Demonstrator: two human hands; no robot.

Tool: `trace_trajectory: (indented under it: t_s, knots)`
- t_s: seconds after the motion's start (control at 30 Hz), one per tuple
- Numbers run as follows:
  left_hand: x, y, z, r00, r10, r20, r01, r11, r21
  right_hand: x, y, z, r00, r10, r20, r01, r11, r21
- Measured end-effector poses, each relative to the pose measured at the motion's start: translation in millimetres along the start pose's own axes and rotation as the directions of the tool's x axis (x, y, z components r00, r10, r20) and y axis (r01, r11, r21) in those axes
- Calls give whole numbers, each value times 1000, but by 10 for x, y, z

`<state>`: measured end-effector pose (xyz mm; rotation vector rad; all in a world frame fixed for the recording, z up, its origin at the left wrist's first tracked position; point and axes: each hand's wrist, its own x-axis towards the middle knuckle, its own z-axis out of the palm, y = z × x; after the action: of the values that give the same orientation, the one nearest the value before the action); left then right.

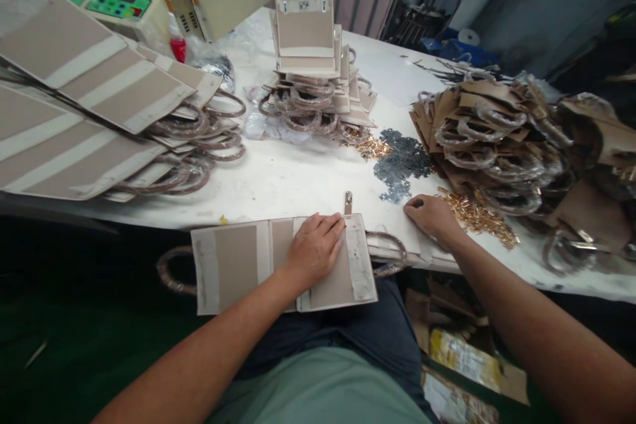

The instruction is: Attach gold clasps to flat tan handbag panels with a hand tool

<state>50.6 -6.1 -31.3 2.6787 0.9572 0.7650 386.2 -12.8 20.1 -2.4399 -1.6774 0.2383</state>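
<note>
An unfolded bag panel (233, 265), beige with pale strips, lies across my lap and the table's front edge. Wrapped brown handles (390, 253) stick out at both its ends, and a small strap with a metal tip (348, 202) points away from its far edge. My left hand (315, 248) rests flat on the panel, fingers stretched out. Over the table to the right, my right hand (432, 217) is closed in a pinch; a small dark spot shows at its fingers, too small to name. Just beyond it lies a heap of small dark metal pieces (403, 162).
Gold-coloured metal pieces (479, 218) are scattered right of my right hand. Stacked bag panels (99, 79) fill the left side, and more bags with handles (305, 26) stand at the back. A pile of brown bags (491, 119) is at right. Cardboard (464, 358) lies below the table.
</note>
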Motion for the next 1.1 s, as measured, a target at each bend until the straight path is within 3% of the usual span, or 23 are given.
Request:
trace_trajectory:
  t_s: [0.13, 0.23, 0.33, 0.43, 0.6, 0.93, 1.1]
  knots:
    - [-6, 12, -7, 1000, -15, -26, 14, 999, -34, -192, -395, -157, 983, -148, 107, 116, 958, 262]
    - [-8, 12, -9, 999, -22, -39, 21, 999, -48, -323, -811, -170, 902, -380, 206, 252, 850, 463]
    - [-10, 10, -12, 999, -33, -43, 30, 997, -66, -328, -1119, -72, 822, -512, 248, 327, 782, 531]
    - [-5, 19, -11, 997, -55, -58, 49, 994, -92, -270, -1248, 36, 792, -536, 292, 333, 780, 530]
    - [33, 63, -18, 988, -135, -78, 122, 981, -151, -277, -1289, 69, 804, -516, 294, 360, 817, 451]
    - [123, 110, -18, 965, -221, -143, 180, 950, -255, -346, -1201, 164, 873, -466, 147, 402, 856, 324]
    - [187, 110, -11, 956, -238, -170, 203, 959, -198, -328, -1175, 116, 891, -407, 204, 337, 891, 304]
